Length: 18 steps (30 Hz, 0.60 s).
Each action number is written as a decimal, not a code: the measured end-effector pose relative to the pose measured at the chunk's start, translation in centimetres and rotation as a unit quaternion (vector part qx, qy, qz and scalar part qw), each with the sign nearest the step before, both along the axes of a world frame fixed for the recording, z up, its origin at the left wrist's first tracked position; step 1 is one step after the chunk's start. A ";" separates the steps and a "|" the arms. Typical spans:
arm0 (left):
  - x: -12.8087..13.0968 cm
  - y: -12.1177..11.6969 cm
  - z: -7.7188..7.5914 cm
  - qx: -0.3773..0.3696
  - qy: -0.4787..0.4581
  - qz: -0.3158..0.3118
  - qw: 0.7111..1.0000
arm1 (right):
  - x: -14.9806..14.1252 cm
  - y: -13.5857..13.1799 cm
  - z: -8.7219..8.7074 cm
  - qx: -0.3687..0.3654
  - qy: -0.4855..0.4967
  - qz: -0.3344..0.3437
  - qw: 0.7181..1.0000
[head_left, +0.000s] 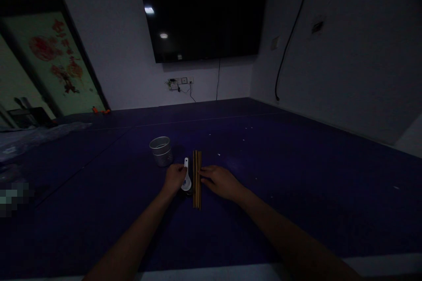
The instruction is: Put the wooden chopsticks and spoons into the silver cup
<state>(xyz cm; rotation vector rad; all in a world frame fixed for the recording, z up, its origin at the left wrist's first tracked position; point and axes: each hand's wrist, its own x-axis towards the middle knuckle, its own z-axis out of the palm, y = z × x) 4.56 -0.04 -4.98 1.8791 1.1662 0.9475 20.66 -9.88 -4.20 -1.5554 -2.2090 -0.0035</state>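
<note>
A white soup spoon [187, 183] with a blue mark in its bowl lies along the dark blue surface, its handle pointing away from me. My left hand [174, 180] pinches it from the left at the handle. Something dark shows beneath the spoon, too dim to name. Just to the right, several wooden chopsticks [197, 193] lie side by side, roughly parallel to the spoon. My right hand [220, 181] reaches them from the right, fingers stretched out and fingertips touching their edge. Behind my left hand stands an upright silver metal cup [161, 151].
The dark blue covering [296, 175] carries a few small white scraps. Clear plastic sheeting [42, 138] lies at the left, near an orange object [101, 110] by the door. A large black television [207, 13] hangs above sockets [181, 81] on the far wall.
</note>
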 end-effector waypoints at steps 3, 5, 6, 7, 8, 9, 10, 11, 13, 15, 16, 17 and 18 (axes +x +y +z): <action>0.0 -0.1 0.1 0.027 0.009 0.002 1.000 | 0.0 -0.1 0.1 -0.002 -0.001 -0.001 1.000; 0.0 0.0 0.1 0.039 0.015 0.001 0.999 | 0.0 -0.1 0.2 -0.002 -0.001 0.001 1.000; 0.1 0.0 0.2 0.042 0.020 0.005 0.999 | 0.0 -0.1 0.2 -0.002 0.000 0.003 1.000; 0.1 0.0 0.1 0.044 0.023 0.010 0.999 | 0.0 -0.1 0.2 -0.002 0.001 0.004 1.000; 0.1 0.1 0.1 0.044 0.024 0.014 0.999 | 0.0 -0.1 0.1 -0.003 0.003 0.005 1.000; 0.1 0.1 0.1 0.044 0.020 0.021 0.999 | 0.0 -0.1 0.1 -0.003 0.005 0.006 1.000; 0.1 0.1 0.1 0.042 0.014 0.026 0.999 | -0.1 -0.1 0.2 -0.003 0.007 0.005 1.000; 0.2 0.1 0.0 0.039 0.005 0.029 0.999 | -0.1 0.0 0.2 -0.002 0.009 0.005 1.000; 0.2 0.0 0.0 0.033 -0.014 0.029 0.999 | -0.1 0.0 0.2 -0.002 0.012 0.007 1.000; 0.2 -0.2 0.1 0.033 -0.022 0.029 0.999 | -0.1 0.0 0.3 -0.004 0.014 0.008 1.000; 0.2 -0.2 0.2 0.033 -0.022 0.029 0.999 | -0.1 0.0 0.3 -0.006 0.014 0.007 1.000; 0.2 -0.3 0.3 0.033 -0.021 0.030 0.999 | -0.1 0.0 0.3 -0.009 0.013 0.007 1.000; 0.1 -0.4 0.4 0.033 -0.019 0.032 0.999 | -0.1 0.0 0.3 -0.011 0.012 0.006 1.000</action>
